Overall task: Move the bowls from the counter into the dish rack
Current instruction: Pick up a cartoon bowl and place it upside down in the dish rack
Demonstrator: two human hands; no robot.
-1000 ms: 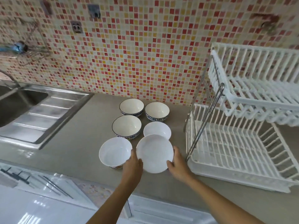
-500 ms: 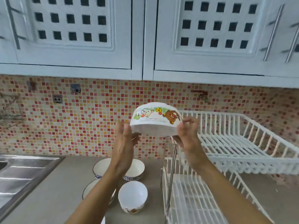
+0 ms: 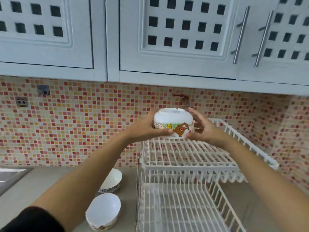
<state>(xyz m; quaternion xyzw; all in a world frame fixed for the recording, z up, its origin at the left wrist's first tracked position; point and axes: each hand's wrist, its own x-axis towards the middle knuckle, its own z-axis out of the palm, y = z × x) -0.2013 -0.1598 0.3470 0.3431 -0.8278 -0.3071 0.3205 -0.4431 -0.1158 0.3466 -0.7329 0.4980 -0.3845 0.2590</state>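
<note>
Mosaic-tile wall point(image 3: 87, 124) behind; left hand point(image 3: 145, 128), right hand point(image 3: 201, 129) grip clamped on upside-down cartoon bowl point(image 3: 173, 123) over dish rack point(image 3: 189, 158).

This is a home kitchen. Pale wall cabinets point(image 3: 175, 36) with square cut-out panels and metal bar handles point(image 3: 240, 35) hang above a mosaic tile backsplash point(image 3: 87, 124) in red, orange and cream (a wall socket point(image 3: 21, 102) sits in it at the left). Below runs a grey worktop point(image 3: 33, 186), with the corner of a steel sink point(image 3: 8, 178) at its left edge, bowls point(image 3: 103, 210) near the front, and a white two-tier dish rack point(image 3: 189, 158) at the right.
</note>
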